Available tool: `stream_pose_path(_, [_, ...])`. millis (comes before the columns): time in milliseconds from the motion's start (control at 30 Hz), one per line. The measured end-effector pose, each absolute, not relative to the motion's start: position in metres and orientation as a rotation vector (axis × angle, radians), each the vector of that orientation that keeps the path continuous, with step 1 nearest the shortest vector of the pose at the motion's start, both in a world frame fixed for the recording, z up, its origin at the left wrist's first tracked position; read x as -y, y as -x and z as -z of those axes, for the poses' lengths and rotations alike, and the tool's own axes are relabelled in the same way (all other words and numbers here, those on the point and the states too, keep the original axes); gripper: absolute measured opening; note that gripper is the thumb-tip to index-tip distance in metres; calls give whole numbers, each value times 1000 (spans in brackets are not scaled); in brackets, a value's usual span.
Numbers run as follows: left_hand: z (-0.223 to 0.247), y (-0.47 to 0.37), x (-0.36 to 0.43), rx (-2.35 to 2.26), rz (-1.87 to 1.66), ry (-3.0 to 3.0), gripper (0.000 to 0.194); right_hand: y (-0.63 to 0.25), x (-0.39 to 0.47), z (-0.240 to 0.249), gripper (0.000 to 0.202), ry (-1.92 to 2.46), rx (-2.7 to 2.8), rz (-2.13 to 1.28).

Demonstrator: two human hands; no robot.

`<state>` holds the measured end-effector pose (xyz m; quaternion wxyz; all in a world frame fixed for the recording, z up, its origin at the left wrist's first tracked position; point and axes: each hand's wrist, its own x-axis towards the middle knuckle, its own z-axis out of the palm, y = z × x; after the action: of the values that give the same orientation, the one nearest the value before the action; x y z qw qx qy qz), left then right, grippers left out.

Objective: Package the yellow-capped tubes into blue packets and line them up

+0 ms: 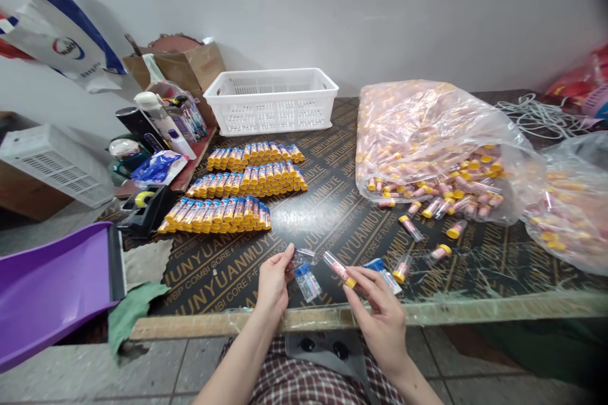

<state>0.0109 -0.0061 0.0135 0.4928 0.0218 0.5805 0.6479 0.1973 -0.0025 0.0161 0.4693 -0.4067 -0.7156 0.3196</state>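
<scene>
My right hand (377, 304) pinches a small clear tube (336, 265) by its yellow-capped end; pink pieces show inside it. My left hand (276, 280) is closed with thumb and finger on a clear plastic sleeve (304, 255), held just left of the tube's far end. Below the sleeve, a flat blue-topped clear sleeve (308, 283) lies on the table. Beside my right hand lies a stack of printed sleeves (382, 274), partly covered by the fingers. Several loose yellow-capped tubes, such as one tube (411, 228), lie to the right.
Rows of blue-and-yellow wrapped tubes (221, 214) stand left of centre. Behind them is a white basket (273, 104). A large plastic bag of tubes (427, 139) spills open at right. A tape dispenser (147, 209) and purple dustpan (57, 285) are at left.
</scene>
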Motion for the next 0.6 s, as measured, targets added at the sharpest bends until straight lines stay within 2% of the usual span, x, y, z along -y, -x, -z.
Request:
stream_pose_path(200, [-12,-16,8,-1416,-1604,-108,44,-190,7,-19,32,937,1900,-865])
stream_pose_path(400, [-27,-27,15,-1191,-1491,-267,39,-188,4,-12,42,845,1969,-939])
stream_pose_path(500, [-33,-30,18,-1126,-1381,-311,42,-191,-2,-11,57,838,2004,-857])
stream_pose_path(600, [-34,-34,22,-1092,-1251,-401,34,-194,-8,-14,78,789,2047,-880])
